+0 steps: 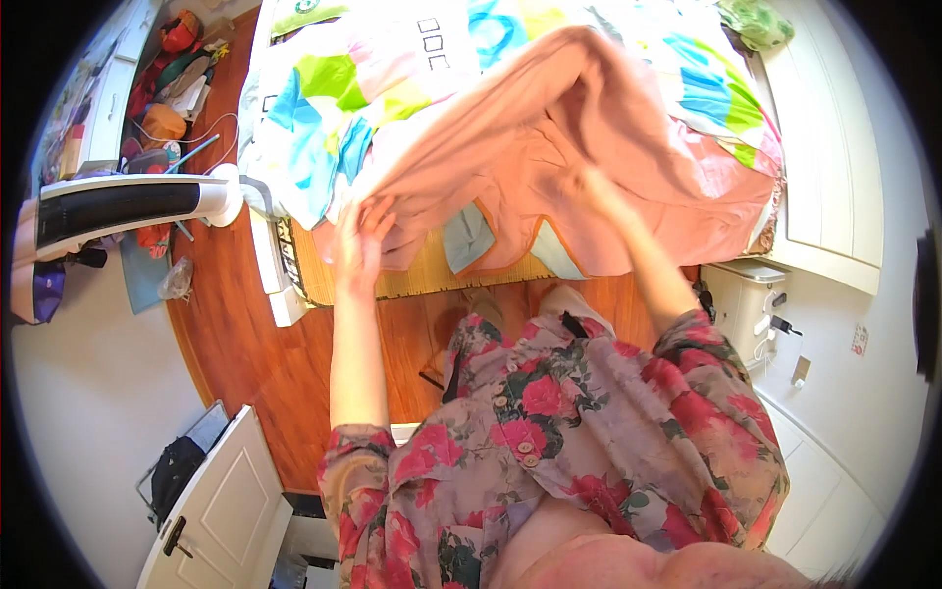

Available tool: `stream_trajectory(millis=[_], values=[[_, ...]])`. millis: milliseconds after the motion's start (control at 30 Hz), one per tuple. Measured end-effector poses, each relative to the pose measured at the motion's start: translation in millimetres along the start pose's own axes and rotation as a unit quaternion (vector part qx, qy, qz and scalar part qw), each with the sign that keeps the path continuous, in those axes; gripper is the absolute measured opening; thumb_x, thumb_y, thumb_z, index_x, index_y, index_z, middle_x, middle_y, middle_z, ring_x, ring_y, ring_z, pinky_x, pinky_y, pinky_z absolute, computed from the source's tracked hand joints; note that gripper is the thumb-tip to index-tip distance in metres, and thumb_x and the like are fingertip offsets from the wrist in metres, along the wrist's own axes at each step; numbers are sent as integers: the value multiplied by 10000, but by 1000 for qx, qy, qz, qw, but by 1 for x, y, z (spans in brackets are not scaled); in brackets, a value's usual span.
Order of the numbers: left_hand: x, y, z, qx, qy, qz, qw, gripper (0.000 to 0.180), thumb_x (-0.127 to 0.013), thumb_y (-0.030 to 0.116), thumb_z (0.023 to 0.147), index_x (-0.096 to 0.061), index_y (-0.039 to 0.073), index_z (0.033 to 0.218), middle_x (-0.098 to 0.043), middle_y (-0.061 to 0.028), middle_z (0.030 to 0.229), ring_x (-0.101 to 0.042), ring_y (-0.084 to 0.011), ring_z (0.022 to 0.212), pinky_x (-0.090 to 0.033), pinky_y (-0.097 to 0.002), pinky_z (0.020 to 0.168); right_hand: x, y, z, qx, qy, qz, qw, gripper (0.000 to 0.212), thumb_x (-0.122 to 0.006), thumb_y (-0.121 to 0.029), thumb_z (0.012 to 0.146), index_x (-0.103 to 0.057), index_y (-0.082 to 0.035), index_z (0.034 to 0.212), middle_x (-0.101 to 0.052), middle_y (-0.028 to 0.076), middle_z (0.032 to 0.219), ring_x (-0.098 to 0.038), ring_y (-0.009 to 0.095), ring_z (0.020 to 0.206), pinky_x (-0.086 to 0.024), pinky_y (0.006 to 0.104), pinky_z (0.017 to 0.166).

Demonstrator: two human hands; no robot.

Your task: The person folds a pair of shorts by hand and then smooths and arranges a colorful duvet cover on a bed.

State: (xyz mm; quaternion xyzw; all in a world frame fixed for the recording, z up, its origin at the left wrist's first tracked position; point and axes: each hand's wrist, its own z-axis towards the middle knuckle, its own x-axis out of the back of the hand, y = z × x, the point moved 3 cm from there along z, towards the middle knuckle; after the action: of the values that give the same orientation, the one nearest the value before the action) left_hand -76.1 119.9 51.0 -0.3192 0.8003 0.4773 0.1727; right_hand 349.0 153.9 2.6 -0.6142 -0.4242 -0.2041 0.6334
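Observation:
A pink blanket (667, 187) with orange edging lies bunched across the near part of the bed, one large fold standing up blurred in the middle. Patches of its pale blue side (467, 237) show at the front edge. My left hand (364, 236) grips the blanket's left end, fingers bent over the cloth. Toward the middle right, my right hand (592, 191) is closed on the same blanket; motion smears its fingers. Under the blanket lies a multicoloured quilt (412, 64), and a woven straw mat (412, 283) shows along the bed's near edge.
A white bed-corner post (278, 265) stands left of my left hand, with a black-and-white arm-shaped appliance (128, 208) beyond it. Bags and clutter (167, 123) lie on the wooden floor at far left. A white cabinet (824, 128) borders the bed's right; a white door (221, 510) stands lower left.

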Motion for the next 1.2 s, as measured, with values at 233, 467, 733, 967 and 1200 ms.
stream_trajectory(millis=[233,467,733,967,1200], values=[[34,-55,8,-57,48,516,853,297,-534,257,914,-563,46,1120,-566,-56,1020,-581,-207,930,-463,-311,768,-164,64,-88,-258,-252,-136,923,898,-783,-135,613,-312,-124,1377,-355,207,1340,-442,362,1183,-424,420,962],[1,-225,1,-144,-166,802,556,758,-614,104,772,-278,320,1416,-338,-194,1341,-374,-451,1192,-387,-501,939,-176,121,-99,-347,-73,-83,931,480,-499,-101,778,-466,-110,1256,-611,247,920,-594,422,891,-468,484,800],[23,-235,97,-283,-79,874,388,230,-540,168,775,-618,104,982,-537,-211,1114,-508,-390,1044,-421,-506,848,3,126,-153,-371,121,215,895,241,-416,-39,847,-647,-41,915,-586,54,642,-558,109,500,-466,249,454],[24,-110,86,-194,42,804,561,361,-478,297,825,-647,4,698,-633,-206,675,-614,-373,623,-483,-445,602,293,76,-153,-216,516,283,779,275,-388,-136,904,-608,23,946,-623,123,853,-595,182,736,-490,284,588],[56,67,4,-158,76,510,842,287,-535,160,824,-641,-16,624,-619,-45,566,-584,-96,533,-471,-254,549,360,60,-119,-165,580,293,743,290,-316,-23,863,-579,70,942,-600,164,823,-604,233,674,-535,309,536]])
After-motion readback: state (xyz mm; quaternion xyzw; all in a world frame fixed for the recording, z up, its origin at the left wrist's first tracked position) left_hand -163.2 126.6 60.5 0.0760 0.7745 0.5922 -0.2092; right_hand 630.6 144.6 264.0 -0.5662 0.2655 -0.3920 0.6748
